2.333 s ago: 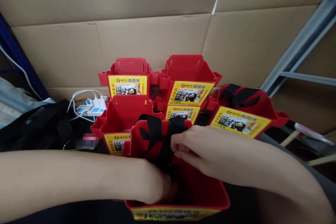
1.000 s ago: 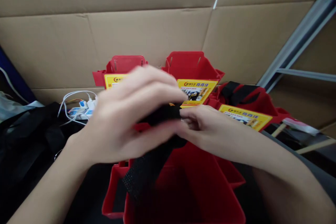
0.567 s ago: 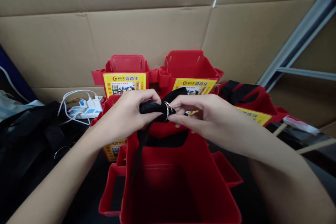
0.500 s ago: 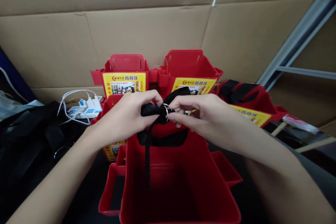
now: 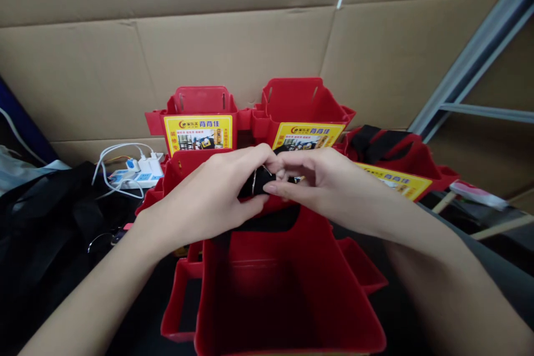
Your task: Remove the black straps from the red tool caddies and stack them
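Both hands up over the near bin [image 5: 287,289], meeting just above its far rim. Left hand [image 5: 217,194] clenched on the black strap [image 5: 261,181], thumb under, fingers curled over the top. Right hand [image 5: 323,183] pinching the same strap from the other side, fingertips [image 5: 273,188] touching the left hand's. A sliver of metal ring [image 5: 253,181] showing between the knuckles, threaded on the strap. Strap mostly buried in the two grips; a dark band of it [image 5: 267,222] running along the bin's far wall just beneath the hands.

Near bin open and roomy inside, red walls flaring toward the camera, small side pocket [image 5: 183,300] on its left edge. Tight beyond: more red bins packed right behind the hands, left rear bin [image 5: 202,108] and right rear bin [image 5: 300,103] with yellow labels, both backed up against the cardboard wall [image 5: 233,55]. Another bin with a strap [image 5: 384,150] off to the right, near the right forearm. Left side crowded too: power strip [image 5: 139,175] with white cables by the wall, black fabric [image 5: 50,217] heaped near the left forearm. Metal frame [image 5: 475,61] slanting down at far right.
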The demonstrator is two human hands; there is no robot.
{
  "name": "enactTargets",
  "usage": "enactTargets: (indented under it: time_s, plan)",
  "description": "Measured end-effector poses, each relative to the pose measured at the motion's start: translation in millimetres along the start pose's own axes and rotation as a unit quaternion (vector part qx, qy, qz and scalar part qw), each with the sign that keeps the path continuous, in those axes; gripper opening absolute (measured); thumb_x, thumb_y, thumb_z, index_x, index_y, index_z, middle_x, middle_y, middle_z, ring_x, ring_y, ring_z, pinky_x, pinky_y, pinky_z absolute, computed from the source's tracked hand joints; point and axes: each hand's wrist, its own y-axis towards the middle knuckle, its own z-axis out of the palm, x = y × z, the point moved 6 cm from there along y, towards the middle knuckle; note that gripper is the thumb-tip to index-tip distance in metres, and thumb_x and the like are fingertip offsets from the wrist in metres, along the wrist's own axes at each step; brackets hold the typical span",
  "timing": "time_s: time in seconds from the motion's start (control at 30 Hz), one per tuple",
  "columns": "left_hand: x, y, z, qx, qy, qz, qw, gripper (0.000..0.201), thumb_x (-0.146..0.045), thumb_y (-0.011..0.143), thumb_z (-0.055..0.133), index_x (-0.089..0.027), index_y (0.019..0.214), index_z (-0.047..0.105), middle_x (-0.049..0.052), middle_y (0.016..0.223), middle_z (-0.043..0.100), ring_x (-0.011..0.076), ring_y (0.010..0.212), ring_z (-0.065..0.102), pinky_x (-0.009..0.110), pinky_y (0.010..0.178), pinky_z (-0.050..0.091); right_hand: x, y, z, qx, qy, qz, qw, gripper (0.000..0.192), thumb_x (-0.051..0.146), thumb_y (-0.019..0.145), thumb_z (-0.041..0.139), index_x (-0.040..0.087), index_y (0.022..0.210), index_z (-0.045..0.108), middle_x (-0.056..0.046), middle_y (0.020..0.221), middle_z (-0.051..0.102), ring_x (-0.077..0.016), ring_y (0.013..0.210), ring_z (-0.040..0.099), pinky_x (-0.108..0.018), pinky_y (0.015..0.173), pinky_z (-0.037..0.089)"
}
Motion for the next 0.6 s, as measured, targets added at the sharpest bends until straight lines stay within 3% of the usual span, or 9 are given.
enactTargets:
  time_s: [0.13, 0.23, 0.4, 0.6]
  plan:
    - [2, -1, -0.9, 0.017, -0.034, 0.020, 0.999, 0.031, -0.001, 0.068, 0.052, -0.020, 0.093, 0.053, -0.004, 0.094, 0.059, 0.0080, 0.083, 0.054, 0.017, 0.074, 0.043, 3, -4, -5, -0.025, -0.062, -0.004, 0.998, 0.024, 0.030, 0.078, 0.055, 0.017, 0.060, 0.046, 0.005, 0.052, 0.044, -0.0068, 0.048, 0.036, -0.020, 0.045, 0.028]
    - [11, -2, -5.5, 0.031, -0.088, -0.007, 0.996, 0.031, -0.002, 0.069, 0.050, -0.020, 0.094, 0.053, -0.003, 0.097, 0.059, 0.0102, 0.086, 0.056, 0.020, 0.077, 0.044, 5, -6, -9, -0.043, -0.089, -0.029, 0.995, 0.029, 0.028, 0.079, 0.055, 0.017, 0.056, 0.041, 0.006, 0.048, 0.037, -0.0060, 0.046, 0.031, -0.020, 0.045, 0.026]
    - [19, -3, -6.4, 0.027, -0.122, -0.051, 0.991, 0.027, -0.004, 0.068, 0.048, -0.018, 0.091, 0.049, 0.000, 0.091, 0.057, 0.0128, 0.083, 0.056, 0.024, 0.072, 0.047, 11, -6, -4, -0.006, -0.061, -0.107, 0.992, 0.032, 0.023, 0.083, 0.050, 0.017, 0.058, 0.031, 0.006, 0.053, 0.029, -0.0053, 0.048, 0.026, -0.019, 0.045, 0.024]
    - [23, 0, -8.3, -0.011, -0.072, -0.065, 0.995, 0.030, 0.002, 0.060, 0.040, -0.019, 0.082, 0.044, -0.001, 0.086, 0.058, 0.0124, 0.080, 0.056, 0.025, 0.072, 0.045, 14, -11, -4, 0.048, -0.034, -0.163, 0.985, 0.032, 0.027, 0.085, 0.049, 0.017, 0.057, 0.036, 0.005, 0.054, 0.034, -0.0061, 0.049, 0.031, -0.020, 0.046, 0.027]
